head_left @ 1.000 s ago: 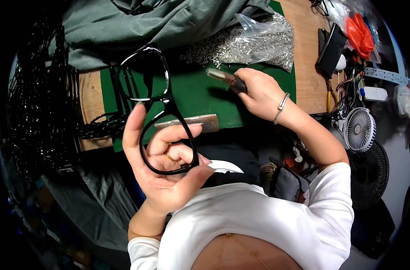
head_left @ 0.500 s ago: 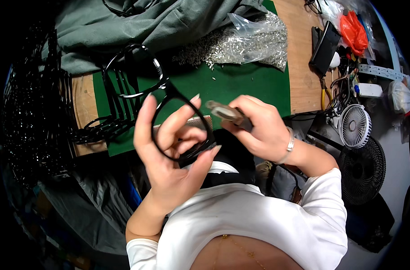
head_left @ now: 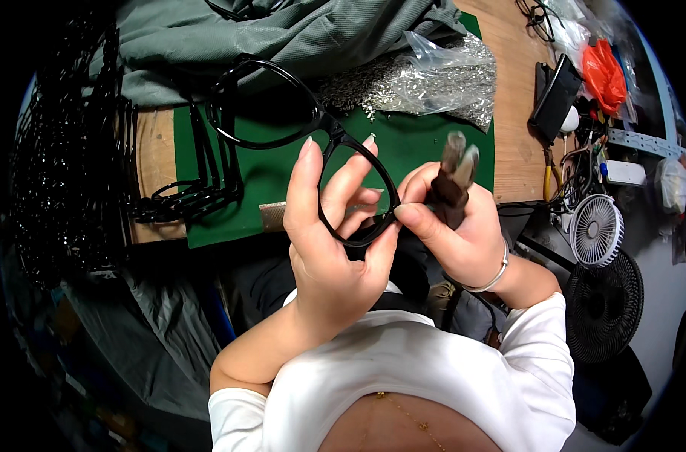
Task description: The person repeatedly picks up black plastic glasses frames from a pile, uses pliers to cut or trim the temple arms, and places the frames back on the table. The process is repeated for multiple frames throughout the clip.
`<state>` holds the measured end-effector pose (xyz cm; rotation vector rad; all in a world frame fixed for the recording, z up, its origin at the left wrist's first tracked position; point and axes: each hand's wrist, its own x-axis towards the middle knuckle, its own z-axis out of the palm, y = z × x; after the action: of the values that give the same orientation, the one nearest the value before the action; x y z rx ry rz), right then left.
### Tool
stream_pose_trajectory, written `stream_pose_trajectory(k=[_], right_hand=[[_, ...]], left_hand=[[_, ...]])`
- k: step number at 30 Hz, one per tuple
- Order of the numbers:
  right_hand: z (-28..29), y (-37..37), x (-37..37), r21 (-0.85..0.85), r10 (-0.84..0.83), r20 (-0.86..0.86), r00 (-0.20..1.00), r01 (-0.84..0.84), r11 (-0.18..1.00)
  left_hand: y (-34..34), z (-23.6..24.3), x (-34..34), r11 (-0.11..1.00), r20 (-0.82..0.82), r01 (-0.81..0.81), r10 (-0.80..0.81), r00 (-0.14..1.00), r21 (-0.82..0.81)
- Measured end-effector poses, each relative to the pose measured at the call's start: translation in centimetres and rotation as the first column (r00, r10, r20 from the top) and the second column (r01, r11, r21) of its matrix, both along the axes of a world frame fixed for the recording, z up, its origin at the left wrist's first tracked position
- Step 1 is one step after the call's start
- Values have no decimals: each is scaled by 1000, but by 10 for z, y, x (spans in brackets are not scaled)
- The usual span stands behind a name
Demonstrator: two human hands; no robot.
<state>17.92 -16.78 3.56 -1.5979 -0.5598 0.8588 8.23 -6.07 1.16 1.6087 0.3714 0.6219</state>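
Note:
My left hand (head_left: pixel 328 260) grips a glossy black eyeglass frame (head_left: pixel 334 132) by the rim of its right lens opening, with fingers reaching through and behind it. Both lens openings are see-through, and the frame tilts up to the left above the green mat (head_left: pixel 271 166). Metal pliers (head_left: pixel 456 162) rest in my right hand (head_left: pixel 463 245), jaws upward and apart from the frame. That hand's thumb and a fingertip pinch at the frame's right end. Whether a tiny part sits in the pinch, I cannot make out.
Small shiny metal pieces spill from a clear bag (head_left: pixel 463 83) at the mat's back. More black frames (head_left: pixel 207 200) are stacked at left, beside dark glossy strands (head_left: pixel 64 173). Grey-green cloth (head_left: pixel 207 45) covers the back. At right are a phone (head_left: pixel 555 98) and a white fan (head_left: pixel 595 230).
The pliers have swung from pointing left at the frame to pointing upward. My right thumb and fingertip have come to the frame's end. My left hand and the frame have shifted right.

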Motion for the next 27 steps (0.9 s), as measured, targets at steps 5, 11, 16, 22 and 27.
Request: stream_pose_trajectory(k=[5, 11, 16, 22, 27], right_hand=[[11, 4, 12, -32, 50, -431, 901, -70, 997], [14, 14, 12, 43, 202, -473, 857, -207, 977], [22, 22, 15, 84, 301, -579, 758, -312, 947], [28, 5, 24, -265, 618, -76, 783, -613, 744], [34, 17, 24, -320, 746, -177, 642, -755, 573]], left_hand=[[7, 6, -4, 987, -96, 142, -148, 984, -68], [23, 21, -6, 894, 9, 239, -255, 967, -379], [35, 29, -19, 822, 68, 234, -233, 970, -520], [55, 37, -34, 754, 39, 284, -325, 945, -592], [53, 35, -33, 775, -9, 267, -332, 943, -572]])
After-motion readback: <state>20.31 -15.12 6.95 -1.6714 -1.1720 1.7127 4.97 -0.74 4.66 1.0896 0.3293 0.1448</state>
